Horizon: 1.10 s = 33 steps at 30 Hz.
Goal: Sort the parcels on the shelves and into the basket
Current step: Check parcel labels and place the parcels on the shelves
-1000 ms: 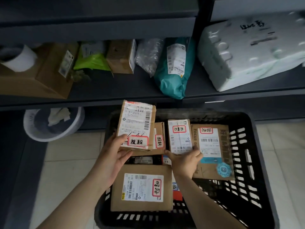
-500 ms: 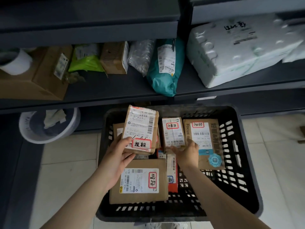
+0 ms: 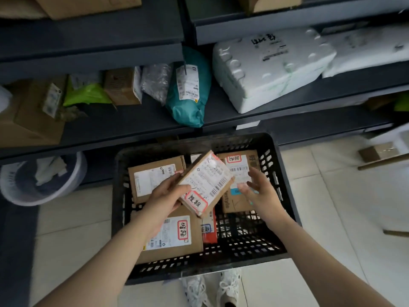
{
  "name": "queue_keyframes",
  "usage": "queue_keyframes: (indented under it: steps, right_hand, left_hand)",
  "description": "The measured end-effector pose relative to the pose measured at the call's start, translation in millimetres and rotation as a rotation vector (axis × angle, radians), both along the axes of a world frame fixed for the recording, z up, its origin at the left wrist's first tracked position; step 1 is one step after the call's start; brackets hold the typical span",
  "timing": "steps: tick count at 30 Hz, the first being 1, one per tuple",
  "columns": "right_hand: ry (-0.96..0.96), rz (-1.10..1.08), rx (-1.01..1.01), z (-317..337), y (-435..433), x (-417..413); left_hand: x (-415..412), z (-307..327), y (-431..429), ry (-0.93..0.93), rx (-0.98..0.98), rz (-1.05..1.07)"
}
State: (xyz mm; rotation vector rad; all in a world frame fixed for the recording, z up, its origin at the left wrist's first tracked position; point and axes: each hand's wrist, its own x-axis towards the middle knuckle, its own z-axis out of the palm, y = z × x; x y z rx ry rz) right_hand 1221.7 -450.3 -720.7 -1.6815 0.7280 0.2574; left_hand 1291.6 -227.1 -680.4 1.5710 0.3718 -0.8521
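Note:
My left hand (image 3: pixel 165 193) grips a small cardboard parcel (image 3: pixel 205 183) with a white label and a red-framed sticker, held tilted above the black plastic basket (image 3: pixel 285 180). To the parcel's right hovers my right hand (image 3: pixel 257 191), fingers spread and holding nothing. Inside the basket lie a brown box (image 3: pixel 152 176) at the back left, a larger labelled box (image 3: pixel 177 238) at the front left, a box with a blue mark (image 3: pixel 241 173) at the back right, and a red packet (image 3: pixel 209 229) in the middle.
The dark shelf (image 3: pixel 243 100) above the basket carries a teal bag (image 3: pixel 190 89), a white foam box (image 3: pixel 270 67), a clear bag, a small carton (image 3: pixel 122 86), a green bag and a big carton at left. A white bin (image 3: pixel 42 176) stands on the floor at left.
My left hand swung the parcel to the right and tilted it. My right hand left the parcels in the basket and rose, open, beside it. The view shifted so that higher shelves show.

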Motion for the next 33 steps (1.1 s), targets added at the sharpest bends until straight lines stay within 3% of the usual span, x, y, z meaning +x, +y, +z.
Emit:
queue_keyframes:
  steps: [4,8,13,24,27,30,33]
  right_hand:
    - [-0.073,0.305,-0.104,24,-18,-15]
    - [-0.128,0.65,-0.479,43,-17,-26]
    - [-0.181,0.775,-0.798,42,-29,-37]
    - [-0.242,1.122,-0.885,19,-13,-41]
    - [-0.084,1.114,-0.74,11,-10,-37]
    - [0.12,1.037,-0.596,-5,-23,-32]
    - [0.208,1.017,-0.486,-16,-33,-23]
  left_hand:
    - [-5,-3,-19,0.013,0.038,-0.13]
    - [-11,-7,-29,0.014,0.085,-0.286]
    - [-14,-8,-40,0.044,0.077,-0.4]
    - [-48,-34,-33,0.019,0.138,-0.467]
    - [-57,-40,-29,-0.04,0.198,-0.394]
    - [-59,-42,-24,-0.208,0.349,-0.326]
    - [-63,-49,-14,-0.371,0.512,-0.291]
